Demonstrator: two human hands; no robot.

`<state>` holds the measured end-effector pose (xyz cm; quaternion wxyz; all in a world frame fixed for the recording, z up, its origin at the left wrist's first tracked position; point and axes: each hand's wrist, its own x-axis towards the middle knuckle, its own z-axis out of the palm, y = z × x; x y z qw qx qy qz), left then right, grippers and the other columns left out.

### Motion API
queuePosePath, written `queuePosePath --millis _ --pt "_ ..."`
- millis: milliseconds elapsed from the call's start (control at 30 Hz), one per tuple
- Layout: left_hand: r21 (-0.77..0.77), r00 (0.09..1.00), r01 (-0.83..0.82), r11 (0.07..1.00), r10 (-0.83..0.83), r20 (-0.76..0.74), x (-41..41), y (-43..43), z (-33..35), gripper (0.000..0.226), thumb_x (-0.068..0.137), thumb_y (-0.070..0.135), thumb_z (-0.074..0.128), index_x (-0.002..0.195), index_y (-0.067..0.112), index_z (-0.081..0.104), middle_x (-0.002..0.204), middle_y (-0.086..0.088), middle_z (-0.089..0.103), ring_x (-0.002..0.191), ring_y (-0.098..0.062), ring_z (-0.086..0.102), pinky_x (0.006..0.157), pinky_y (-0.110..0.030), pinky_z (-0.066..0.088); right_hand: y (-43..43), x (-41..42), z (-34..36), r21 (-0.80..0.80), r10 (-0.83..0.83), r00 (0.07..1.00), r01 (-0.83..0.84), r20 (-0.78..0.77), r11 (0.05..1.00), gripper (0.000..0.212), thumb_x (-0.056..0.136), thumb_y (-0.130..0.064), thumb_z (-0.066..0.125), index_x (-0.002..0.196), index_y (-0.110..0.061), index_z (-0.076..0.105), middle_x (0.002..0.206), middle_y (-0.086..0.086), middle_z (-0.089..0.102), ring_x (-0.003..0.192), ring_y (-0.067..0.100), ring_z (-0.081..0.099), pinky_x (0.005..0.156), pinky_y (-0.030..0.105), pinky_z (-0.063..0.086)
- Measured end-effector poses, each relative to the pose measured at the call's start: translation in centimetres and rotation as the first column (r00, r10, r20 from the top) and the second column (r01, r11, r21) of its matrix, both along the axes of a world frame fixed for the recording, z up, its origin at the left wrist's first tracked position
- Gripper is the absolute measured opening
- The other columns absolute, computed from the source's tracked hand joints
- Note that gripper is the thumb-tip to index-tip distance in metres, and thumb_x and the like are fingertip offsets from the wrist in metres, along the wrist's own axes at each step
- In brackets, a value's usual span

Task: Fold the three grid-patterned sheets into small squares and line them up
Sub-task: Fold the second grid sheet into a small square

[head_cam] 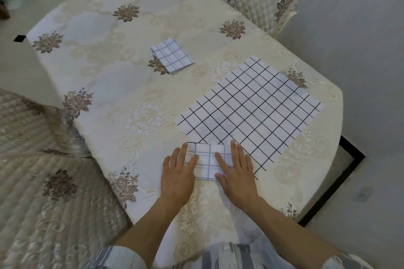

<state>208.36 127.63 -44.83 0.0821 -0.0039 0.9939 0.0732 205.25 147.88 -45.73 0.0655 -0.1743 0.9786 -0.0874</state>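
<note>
Grid-patterned sheets sat on the floral tablecloth (109,76): nearest folded sheet (208,159) lay pinned under left hand (178,178) and right hand (237,172), fingers flat and slightly spread, overlapping the unfolded sheet (251,113) at 1 o'clock, folded square (172,55) farther at 11 o'clock.

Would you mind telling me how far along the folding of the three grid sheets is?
About halfway. One folded square lies finished mid-table. A second sheet, already small, is being pressed flat under the left hand and right hand. The third sheet lies fully unfolded beside them. Left: folding that one and lining up all three.
</note>
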Motion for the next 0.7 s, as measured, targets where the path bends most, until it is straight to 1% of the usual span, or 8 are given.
queuePosePath --millis 133,200,267,333,367,500,567,700 --pt "-0.010 1.000 0.002 1.000 -0.002 -0.015 -0.4 0.4 0.3 0.044 0.084 0.024 0.062 0.128 0.024 0.056 0.160 -0.013 0.024 0.142 -0.035 0.030 0.110 -0.054 0.033 0.9 -0.4 -1.3 0.058 -0.046 0.998 0.043 0.049 0.997 0.065 0.097 -0.056 0.033 0.154 -0.033 0.014 0.162 0.012 -0.014 0.149 0.033 -0.011 0.118 0.056 0.013" --pt "-0.047 0.999 0.029 0.998 -0.031 -0.030 -1.0 0.9 0.6 0.037 0.088 0.027 0.057 0.124 0.018 0.059 0.161 -0.013 0.020 0.146 -0.035 0.024 0.114 -0.055 0.026 1.4 -0.7 -1.6 0.074 -0.048 0.998 0.045 0.040 0.996 0.065 0.097 -0.057 0.031 0.155 -0.032 0.012 0.162 0.013 -0.011 0.149 0.034 -0.008 0.117 0.057 0.013" --pt "-0.101 0.996 0.089 0.991 -0.089 0.001 -1.7 1.8 1.0 0.041 0.092 0.032 0.048 0.127 0.012 0.056 0.163 -0.015 0.008 0.150 -0.034 0.009 0.118 -0.057 0.014 1.9 -1.1 -1.5 0.074 -0.044 0.999 0.041 0.030 0.996 0.065 0.097 -0.057 0.031 0.154 -0.032 0.014 0.163 0.012 -0.008 0.149 0.034 -0.007 0.116 0.057 0.013" --pt "-0.142 0.992 0.124 0.982 -0.120 0.038 -2.6 2.7 1.0 0.054 0.097 0.037 0.038 0.142 0.007 0.042 0.163 -0.015 -0.007 0.150 -0.033 -0.008 0.118 -0.057 0.001 2.3 -1.5 -1.4 0.080 -0.048 0.998 0.045 0.029 0.996 0.065 0.097 -0.058 0.031 0.154 -0.032 0.015 0.163 0.012 -0.006 0.149 0.034 -0.006 0.116 0.057 0.014" --pt "-0.145 0.991 0.136 0.980 -0.134 0.027 -3.1 3.1 1.0 0.059 0.099 0.040 0.036 0.148 0.007 0.034 0.162 -0.015 -0.010 0.150 -0.033 -0.010 0.118 -0.057 0.000 2.4 -1.6 -1.3 0.080 -0.050 0.998 0.047 0.031 0.996 0.065 0.097 -0.059 0.031 0.154 -0.032 0.016 0.163 0.013 -0.005 0.149 0.034 -0.005 0.116 0.057 0.015" --pt "-0.119 0.970 0.244 0.962 -0.243 0.017 -4.5 4.1 0.0 0.072 0.100 0.056 0.031 0.157 0.016 0.011 0.164 -0.011 -0.008 0.150 -0.033 -0.008 0.119 -0.057 0.009 2.6 -1.7 -1.5 0.069 -0.048 0.998 0.045 0.051 0.997 0.066 0.098 -0.062 0.029 0.154 -0.032 0.015 0.163 0.013 -0.002 0.149 0.035 -0.003 0.116 0.057 0.016" --pt "-0.097 0.964 0.266 0.959 -0.264 0.036 -4.7 3.8 -0.6 0.072 0.099 0.059 0.028 0.157 0.018 0.012 0.165 -0.008 -0.006 0.151 -0.031 -0.005 0.118 -0.056 0.013 2.8 -1.7 -1.8 0.071 -0.065 0.996 0.061 0.058 0.996 0.067 0.097 -0.063 0.028 0.155 -0.032 0.012 0.163 0.012 -0.003 0.149 0.034 -0.004 0.116 0.057 0.016" --pt "-0.043 0.989 0.148 0.988 -0.146 0.040 -4.0 1.3 -1.6 0.076 0.096 0.061 0.033 0.156 0.019 0.015 0.165 -0.007 0.002 0.151 -0.029 0.001 0.118 -0.057 0.014 3.5 -1.9 -1.9 0.062 -0.082 0.995 0.078 0.055 0.995 0.068 0.097 -0.064 0.028 0.155 -0.033 0.011 0.163 0.012 -0.003 0.149 0.035 -0.004 0.116 0.057 0.015"
